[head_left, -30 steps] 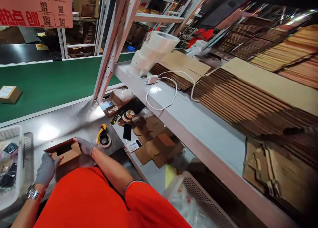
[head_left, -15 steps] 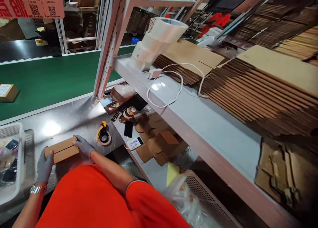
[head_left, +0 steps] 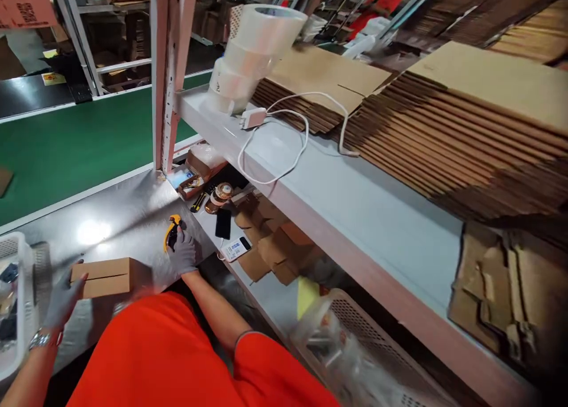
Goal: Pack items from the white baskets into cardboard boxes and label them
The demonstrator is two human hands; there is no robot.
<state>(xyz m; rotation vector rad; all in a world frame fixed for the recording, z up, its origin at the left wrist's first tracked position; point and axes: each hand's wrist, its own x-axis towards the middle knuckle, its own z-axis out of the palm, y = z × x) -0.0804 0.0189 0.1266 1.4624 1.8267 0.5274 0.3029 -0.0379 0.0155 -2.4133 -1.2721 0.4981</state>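
A small brown cardboard box [head_left: 104,278] sits on the metal worktable, its top flaps meeting along a seam. My left hand [head_left: 63,296], in a grey glove, grips the left end of the box, thumb on top. To the right of the box, my right hand [head_left: 182,254], also gloved, is closed around a tape dispenser [head_left: 173,222] with a yellow frame. The hand covers most of the dispenser and its tape roll.
A white plastic basket [head_left: 26,277] of bagged items stands at the left. Behind the table runs a green conveyor belt [head_left: 80,147]. A shelf [head_left: 355,200] at right carries tape rolls [head_left: 252,58], a charger cable and stacked flat cardboard [head_left: 465,141]. Below lie a phone [head_left: 223,224] and folded boxes.
My right hand has let go of the box and moved right onto the tape dispenser. My left hand stays on the box. The view has shifted right.
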